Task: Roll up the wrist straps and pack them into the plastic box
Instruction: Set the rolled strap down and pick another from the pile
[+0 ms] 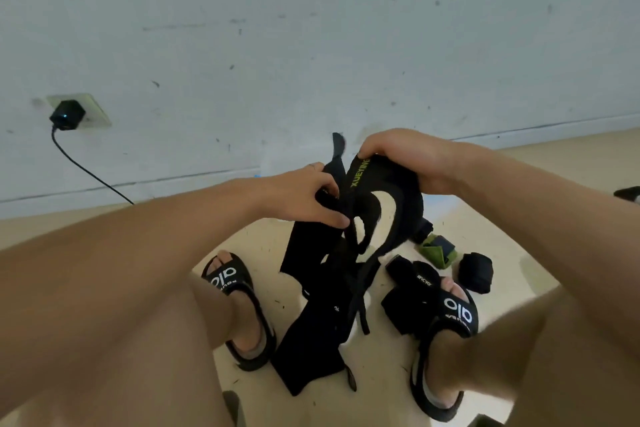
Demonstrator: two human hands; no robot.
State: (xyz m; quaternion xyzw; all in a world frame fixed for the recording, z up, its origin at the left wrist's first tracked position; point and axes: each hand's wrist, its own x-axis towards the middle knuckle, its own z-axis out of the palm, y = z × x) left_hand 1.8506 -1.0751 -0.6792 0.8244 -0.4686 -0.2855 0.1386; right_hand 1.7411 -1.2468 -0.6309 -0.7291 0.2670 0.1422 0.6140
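A tangle of black wrist straps (349, 253) with yellow-green lettering hangs in the air in front of me. My left hand (304, 196) pinches the left part of the bundle between thumb and fingers. My right hand (405, 158) grips the top of the lettered strap from above. The loose ends trail down to the floor between my feet. More black straps (407, 295) lie over my right sandal. A rolled black strap (475, 272) and a green-and-black rolled strap (437, 251) sit on the floor to the right. The plastic box is not in view.
I sit low with both knees up and feet in black sandals (239, 308) on a beige floor (381, 367). A grey wall is close ahead. A black charger (67, 114) is plugged into a wall socket at left, its cable running down to the floor.
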